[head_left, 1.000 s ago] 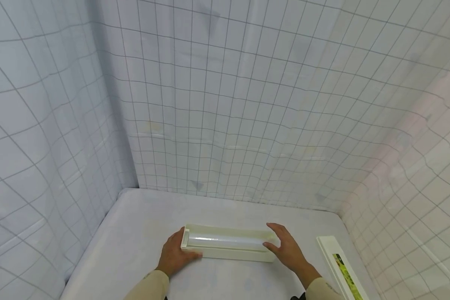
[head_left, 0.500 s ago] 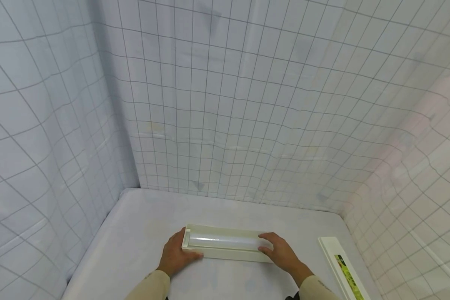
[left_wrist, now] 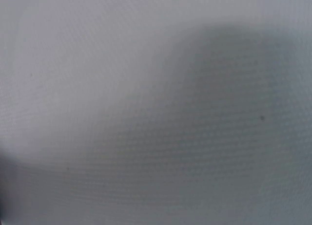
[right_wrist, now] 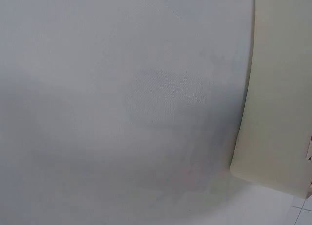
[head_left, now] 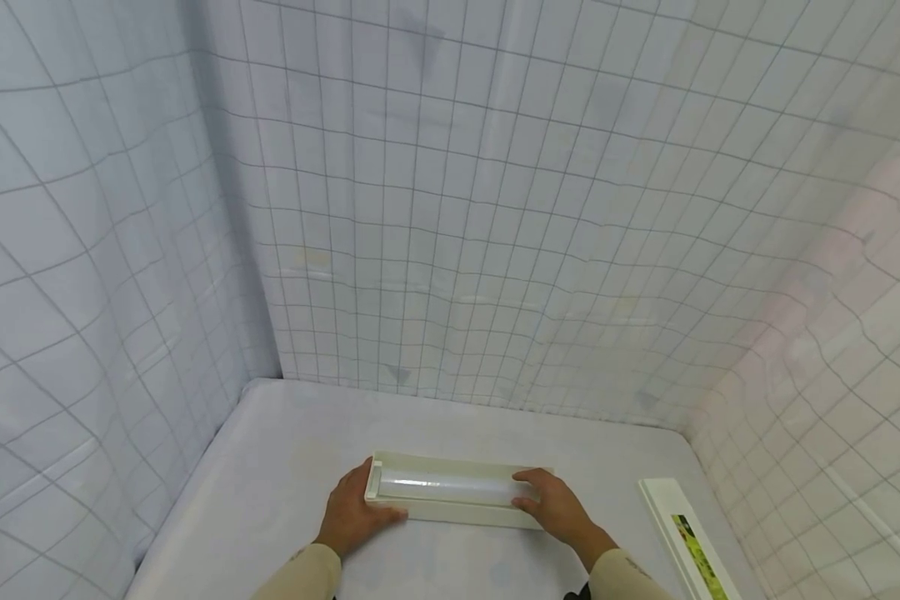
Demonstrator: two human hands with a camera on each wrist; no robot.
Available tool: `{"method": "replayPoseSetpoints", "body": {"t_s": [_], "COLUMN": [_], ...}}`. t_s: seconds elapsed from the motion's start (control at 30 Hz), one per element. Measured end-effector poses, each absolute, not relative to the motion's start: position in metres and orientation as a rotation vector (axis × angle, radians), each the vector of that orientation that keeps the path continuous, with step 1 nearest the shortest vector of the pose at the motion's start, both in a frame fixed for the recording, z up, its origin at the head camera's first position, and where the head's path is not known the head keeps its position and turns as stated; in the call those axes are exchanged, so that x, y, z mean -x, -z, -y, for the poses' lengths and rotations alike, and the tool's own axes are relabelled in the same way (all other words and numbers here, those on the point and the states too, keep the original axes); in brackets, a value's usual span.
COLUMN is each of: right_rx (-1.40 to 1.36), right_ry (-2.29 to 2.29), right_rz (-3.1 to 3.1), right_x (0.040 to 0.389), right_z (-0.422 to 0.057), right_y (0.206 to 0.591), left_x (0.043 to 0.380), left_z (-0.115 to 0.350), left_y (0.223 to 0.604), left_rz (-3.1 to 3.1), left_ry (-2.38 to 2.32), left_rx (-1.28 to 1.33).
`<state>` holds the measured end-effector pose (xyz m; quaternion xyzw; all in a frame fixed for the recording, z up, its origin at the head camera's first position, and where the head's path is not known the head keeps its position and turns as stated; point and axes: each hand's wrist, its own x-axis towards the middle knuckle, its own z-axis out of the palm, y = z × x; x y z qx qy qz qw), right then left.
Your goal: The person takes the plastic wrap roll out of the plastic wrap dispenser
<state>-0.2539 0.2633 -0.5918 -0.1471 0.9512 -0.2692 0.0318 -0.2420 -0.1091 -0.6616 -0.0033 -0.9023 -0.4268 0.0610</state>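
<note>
An uncovered, cream-white oblong box [head_left: 461, 510] lies on the white cloth in the head view. A shiny roll of plastic wrap [head_left: 442, 485] lies lengthwise inside it. My left hand [head_left: 352, 510] grips the box's left end, its thumb along the front wall. Over the right part of the roll, my right hand [head_left: 558, 504] holds it between curved fingers and thumb; the roll's right end is hidden behind that hand. The right wrist view shows the box's side [right_wrist: 278, 88] but no fingers. Only blurred pale cloth appears in the left wrist view.
A long white lid [head_left: 663, 500] with a yellow-green label lies slantwise at the right. White cloth [head_left: 450, 417] covers the work surface. Gridded white sheets [head_left: 450, 208] hang as walls at the back and both sides.
My right hand has moved left from the box's right end onto the roll, its fingers and thumb drawing closer together. The left hand keeps its grip on the box.
</note>
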Motion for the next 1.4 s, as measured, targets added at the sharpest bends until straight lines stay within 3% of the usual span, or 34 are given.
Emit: {"method": "replayPoseSetpoints", "body": {"t_s": [1.4], "right_rx": [0.617], "right_ry": [0.566], "right_rz": [-2.733], "right_x": [0.282], "right_z": [-0.245], "right_y": [0.592], "left_x": [0.24], "left_z": [0.108], "left_y": [0.661], "left_rz": [2.74], "left_ry": [1.291], "left_rx": [-0.006]}}
